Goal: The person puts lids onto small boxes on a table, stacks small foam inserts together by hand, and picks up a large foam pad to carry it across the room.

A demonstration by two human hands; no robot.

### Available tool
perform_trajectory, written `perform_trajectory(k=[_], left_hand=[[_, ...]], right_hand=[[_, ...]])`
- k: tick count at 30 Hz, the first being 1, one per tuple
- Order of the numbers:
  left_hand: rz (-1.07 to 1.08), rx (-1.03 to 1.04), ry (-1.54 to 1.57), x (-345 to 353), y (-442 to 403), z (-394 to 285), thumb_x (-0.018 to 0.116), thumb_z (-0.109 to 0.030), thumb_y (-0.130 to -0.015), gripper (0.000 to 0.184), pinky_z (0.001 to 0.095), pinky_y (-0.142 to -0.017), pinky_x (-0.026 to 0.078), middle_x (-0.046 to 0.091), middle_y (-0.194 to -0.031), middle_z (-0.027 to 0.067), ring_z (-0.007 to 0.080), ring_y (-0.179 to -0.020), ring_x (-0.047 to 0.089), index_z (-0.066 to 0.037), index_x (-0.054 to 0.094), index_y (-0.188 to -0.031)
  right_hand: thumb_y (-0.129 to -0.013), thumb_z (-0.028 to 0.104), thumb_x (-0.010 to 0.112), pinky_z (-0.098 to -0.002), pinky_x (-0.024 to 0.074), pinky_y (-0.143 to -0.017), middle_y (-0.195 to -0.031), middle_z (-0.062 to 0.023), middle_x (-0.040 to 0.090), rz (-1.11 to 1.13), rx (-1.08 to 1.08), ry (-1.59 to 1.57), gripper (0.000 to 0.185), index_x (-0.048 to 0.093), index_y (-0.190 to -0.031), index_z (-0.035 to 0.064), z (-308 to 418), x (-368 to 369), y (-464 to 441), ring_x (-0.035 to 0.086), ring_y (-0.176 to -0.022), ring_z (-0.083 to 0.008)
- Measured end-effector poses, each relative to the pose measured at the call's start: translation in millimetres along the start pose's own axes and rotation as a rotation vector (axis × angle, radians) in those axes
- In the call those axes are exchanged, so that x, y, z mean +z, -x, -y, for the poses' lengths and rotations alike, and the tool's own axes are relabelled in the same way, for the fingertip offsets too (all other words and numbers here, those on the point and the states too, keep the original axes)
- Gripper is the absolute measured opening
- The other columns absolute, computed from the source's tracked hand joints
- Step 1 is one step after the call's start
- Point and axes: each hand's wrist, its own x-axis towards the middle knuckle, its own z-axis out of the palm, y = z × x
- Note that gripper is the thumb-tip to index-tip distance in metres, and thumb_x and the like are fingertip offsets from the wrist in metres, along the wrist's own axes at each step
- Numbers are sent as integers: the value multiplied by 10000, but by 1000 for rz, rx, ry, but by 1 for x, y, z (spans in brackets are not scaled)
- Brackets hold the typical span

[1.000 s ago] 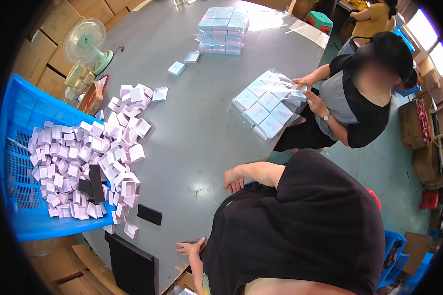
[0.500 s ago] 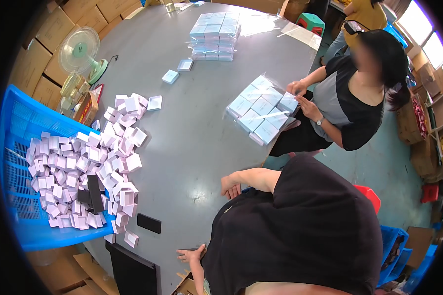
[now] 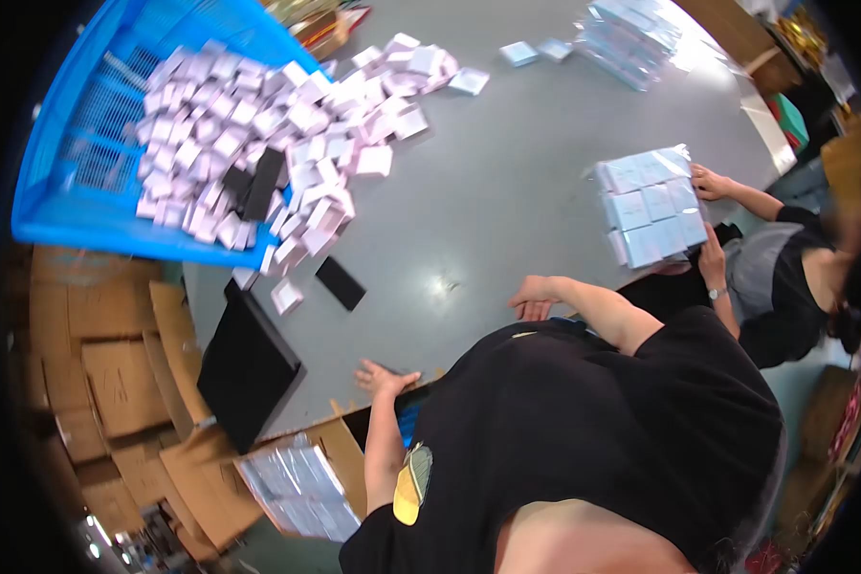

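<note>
My left hand [image 3: 385, 379] lies on the grey table [image 3: 469, 191] near its edge, fingers spread, holding nothing. My right hand [image 3: 536, 295] rests near the table edge in front of my body, fingers loosely bent and apart, also with nothing in it. Beyond my left hand, a flat black piece [image 3: 341, 283] lies on the table. A larger black box-like item [image 3: 253, 368] sits at the table's left edge. Many small pale pink boxes [image 3: 320, 225] spill from a tilted blue basket [image 3: 143, 241] onto the table. Two dark pieces [image 3: 263, 187] lie among them.
A co-worker's hands [image 3: 708, 182] hold a wrapped block of light-blue boxes [image 3: 655, 206] at the right. Another wrapped stack [image 3: 627, 43] stands at the far side, with a light-blue box [image 3: 519, 54] nearby. Below the table edge is an open carton [image 3: 301, 488] with wrapped packs.
My view has turned and tilted down to the left, so everything shifts right and up. Both my hands stay at the table edge. The co-worker's hands now hold the block's side.
</note>
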Motion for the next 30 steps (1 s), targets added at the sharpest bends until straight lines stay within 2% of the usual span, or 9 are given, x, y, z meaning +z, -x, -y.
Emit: perform_trajectory(k=[6,13,16,19,20,22,24,26,30], left_hand=[[24,12,69,8,-9,8,940,-482,-455,1543,522,-1171,205,-76,-1580,217,394,-1469,13,-160,-132,-1517],[54,-21,17,-7,7,-2,939,-484,-459,1545,519,-1173,200,-94,-1579,223,401,-1468,29,-153,-138,-1516],[68,11,11,-18,17,-5,916,-494,-505,1499,529,-1167,201,-48,-1579,244,421,-1463,16,-89,-115,-1515],[26,112,65,-15,-29,3,869,-511,-575,1308,496,-1143,272,194,-1544,272,412,-1439,191,14,113,-1505],[178,241,192,-31,-54,8,786,-522,-684,1015,441,-1084,372,447,-1407,278,384,-1338,413,82,379,-1392],[-8,248,439,-48,-91,0,725,-515,-760,802,416,-996,451,589,-1242,263,364,-1172,571,87,529,-1253],[-184,335,512,-82,-110,-20,686,-515,-798,761,440,-943,471,611,-1172,263,381,-1106,589,94,533,-1228],[-381,346,478,-106,-130,-47,706,-534,-773,749,463,-907,483,625,-1087,261,396,-1049,594,95,556,-1150],[-488,284,266,-134,-151,-94,742,-546,-734,730,472,-899,486,605,-1090,268,404,-1042,588,78,562,-1067]], right_hand=[[-911,321,605,-372,601,-583,-797,-201,699,-16,27,14,396,678,-948,-67,2,3,2,691,-637,-261],[-918,312,598,-368,599,-559,-763,-205,685,3,64,-11,394,670,-960,-74,4,1,-2,687,-633,-267],[-917,325,602,-364,596,-545,-741,-201,678,5,51,-15,401,675,-939,-69,4,3,-2,679,-608,-260],[-912,340,610,-366,596,-542,-743,-204,677,-35,66,-31,412,683,-923,-66,5,4,-1,673,-587,-261],[-908,343,615,-366,596,-541,-743,-204,678,-47,58,-40,414,685,-918,-65,4,4,-2,673,-583,-262],[-902,349,626,-367,596,-541,-744,-205,681,-72,51,-55,418,688,-907,-64,1,6,-3,673,-576,-263],[-896,349,632,-369,595,-539,-738,-206,682,-116,78,-78,420,688,-898,-68,0,10,-6,676,-577,-263],[-890,341,639,-369,594,-535,-726,-206,682,-183,118,-103,413,688,-878,-69,1,13,-8,677,-573,-264],[-883,306,648,-362,591,-529,-692,-197,680,-357,133,-165,382,685,-806,-66,-3,28,-12,676,-551,-261]])
